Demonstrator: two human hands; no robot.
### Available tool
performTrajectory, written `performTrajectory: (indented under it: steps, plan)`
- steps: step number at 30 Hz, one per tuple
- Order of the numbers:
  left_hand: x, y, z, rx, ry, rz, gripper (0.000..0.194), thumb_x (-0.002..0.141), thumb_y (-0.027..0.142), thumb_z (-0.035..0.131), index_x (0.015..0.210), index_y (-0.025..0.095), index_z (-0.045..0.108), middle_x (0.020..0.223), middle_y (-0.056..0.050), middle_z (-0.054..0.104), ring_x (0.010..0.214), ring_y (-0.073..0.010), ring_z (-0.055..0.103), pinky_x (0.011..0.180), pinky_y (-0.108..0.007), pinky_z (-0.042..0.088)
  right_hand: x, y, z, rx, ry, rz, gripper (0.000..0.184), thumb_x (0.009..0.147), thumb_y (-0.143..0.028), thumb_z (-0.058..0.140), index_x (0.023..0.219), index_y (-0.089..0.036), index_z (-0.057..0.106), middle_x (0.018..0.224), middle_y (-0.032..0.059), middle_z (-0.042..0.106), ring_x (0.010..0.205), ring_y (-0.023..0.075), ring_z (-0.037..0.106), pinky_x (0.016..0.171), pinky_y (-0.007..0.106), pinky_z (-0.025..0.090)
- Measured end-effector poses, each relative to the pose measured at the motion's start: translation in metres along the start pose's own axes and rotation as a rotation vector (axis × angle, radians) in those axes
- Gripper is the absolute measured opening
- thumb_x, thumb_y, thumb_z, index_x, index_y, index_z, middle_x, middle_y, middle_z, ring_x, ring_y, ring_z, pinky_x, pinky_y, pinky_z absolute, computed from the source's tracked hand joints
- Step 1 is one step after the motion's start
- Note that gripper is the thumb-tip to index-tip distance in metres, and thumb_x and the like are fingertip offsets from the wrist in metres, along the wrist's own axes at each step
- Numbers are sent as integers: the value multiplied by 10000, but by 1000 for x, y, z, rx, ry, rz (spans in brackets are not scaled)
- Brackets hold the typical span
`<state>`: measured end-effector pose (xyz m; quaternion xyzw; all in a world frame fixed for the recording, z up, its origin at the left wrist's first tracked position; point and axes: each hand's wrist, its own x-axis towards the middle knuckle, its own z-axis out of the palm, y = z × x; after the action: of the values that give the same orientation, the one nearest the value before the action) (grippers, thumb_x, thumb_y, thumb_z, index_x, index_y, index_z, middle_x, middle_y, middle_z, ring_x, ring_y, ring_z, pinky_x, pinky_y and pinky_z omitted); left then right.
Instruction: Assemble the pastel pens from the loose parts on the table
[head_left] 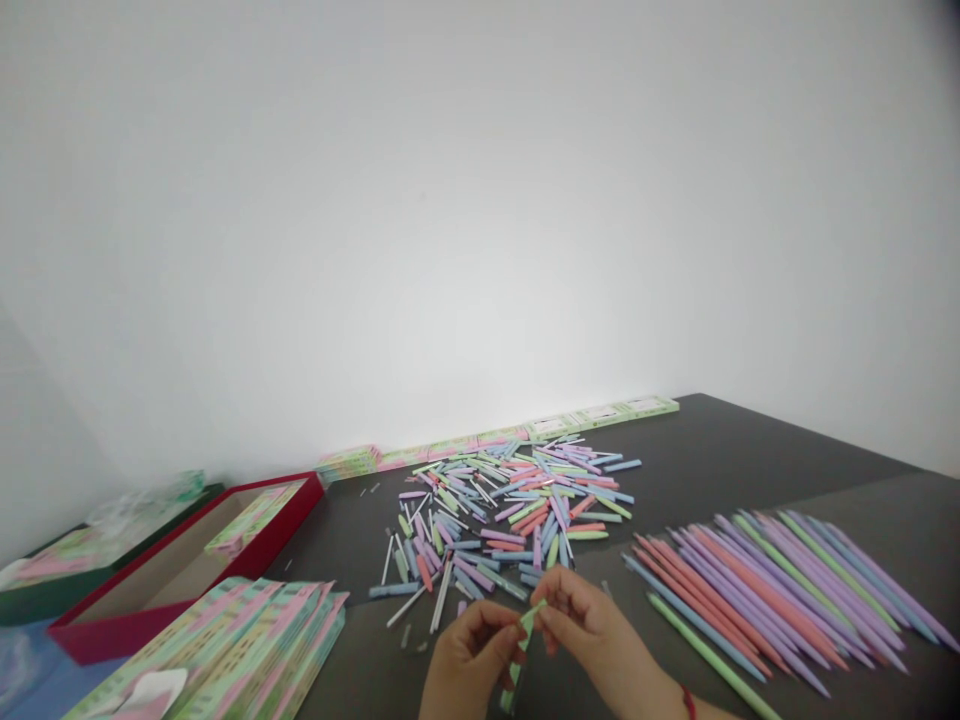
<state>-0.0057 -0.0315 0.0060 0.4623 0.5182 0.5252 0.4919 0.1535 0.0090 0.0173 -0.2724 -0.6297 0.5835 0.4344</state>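
Observation:
A slim light green pen part (527,632) with darker patches is held low in the middle, tilted up to the right. My left hand (474,655) is closed around it, thumb and forefinger pinching near its upper part. My right hand (581,625) pinches at its top end; the fingertips partly cover that spot. Just beyond both hands spreads a loose heap of pen caps, barrels and white refills (517,500) in pastel green, blue, purple and coral. To the right of my right hand, long pens (780,590) lie side by side in a slanted row.
On the left are fanned printed packets (247,640), a red box (187,545) with a printed pack inside, and a dark green box (90,580) with clear plastic. Printed boxes (600,415) line the wall at the back of the dark table (720,450).

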Motion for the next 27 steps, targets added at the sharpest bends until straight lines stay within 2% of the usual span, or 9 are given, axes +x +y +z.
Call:
performTrajectory:
  steps: [13,18,22,27]
  plan:
    - [-4,4,1,61,47,85,253,679,386,709,718,165,592,560,51,538,529,-99,460,499,-199,355,-1,3,-1,-31,4,14,97,790,-284,544,778,-190,525,623,-35,529,569,123,486,548,237,382]
    - [-3,-2,-1,116,67,183,194,703,349,687,759,187,596,633,48,545,607,-109,487,580,-207,365,-1,3,-1,-54,0,4,145,809,-331,549,783,-190,527,615,-38,509,571,127,484,554,241,379]
    - [-4,-7,-1,160,37,228,192,730,372,652,774,199,580,657,37,560,626,-124,518,597,-217,380,-1,6,-1,-65,-39,7,140,810,-325,562,787,-189,540,617,-40,502,576,129,483,556,239,375]
    - [-8,-3,4,397,69,399,91,793,296,560,759,212,577,664,34,556,574,-116,502,560,-212,386,-2,12,1,-108,-74,50,96,802,-271,573,783,-178,582,628,-28,527,592,133,500,559,234,383]
